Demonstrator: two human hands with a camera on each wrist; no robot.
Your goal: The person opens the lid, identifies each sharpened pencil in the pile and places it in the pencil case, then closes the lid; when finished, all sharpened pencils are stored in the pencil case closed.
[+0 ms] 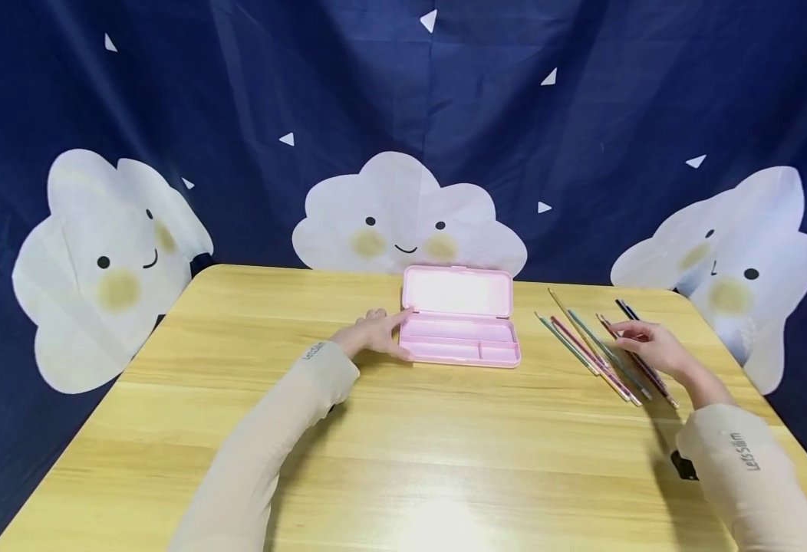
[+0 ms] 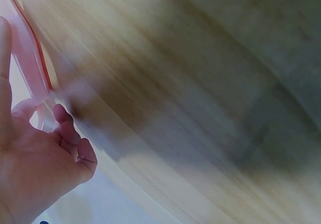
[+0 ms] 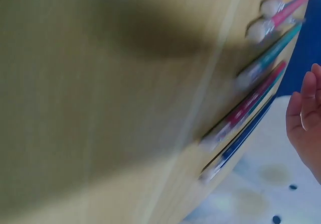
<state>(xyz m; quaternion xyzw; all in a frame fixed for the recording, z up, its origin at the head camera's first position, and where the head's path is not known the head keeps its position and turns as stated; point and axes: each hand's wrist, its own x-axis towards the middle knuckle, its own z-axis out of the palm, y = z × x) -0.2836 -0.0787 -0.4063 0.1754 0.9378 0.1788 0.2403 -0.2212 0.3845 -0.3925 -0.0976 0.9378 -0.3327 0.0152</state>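
A pink pencil case (image 1: 459, 337) lies with its lid (image 1: 457, 291) raised at the back. Its tray is divided into compartments, with nothing lying in them. My left hand (image 1: 374, 335) is at the case's left side, index finger near the hinge and thumb at the front corner. The left wrist view shows the hand (image 2: 45, 169) with its other fingers bent beside the pink edge (image 2: 30, 58). Several slim coloured pencils (image 1: 586, 349) lie spread right of the case. My right hand (image 1: 652, 349) is over the rightmost dark pencils (image 1: 655, 376), fingers loosely bent, nothing seen between them.
The wooden table (image 1: 403, 452) has rounded far corners. Behind it hangs a dark blue curtain (image 1: 348, 77) printed with white clouds. In the right wrist view, the pencils' pale ends (image 3: 261, 30) point toward the near side.
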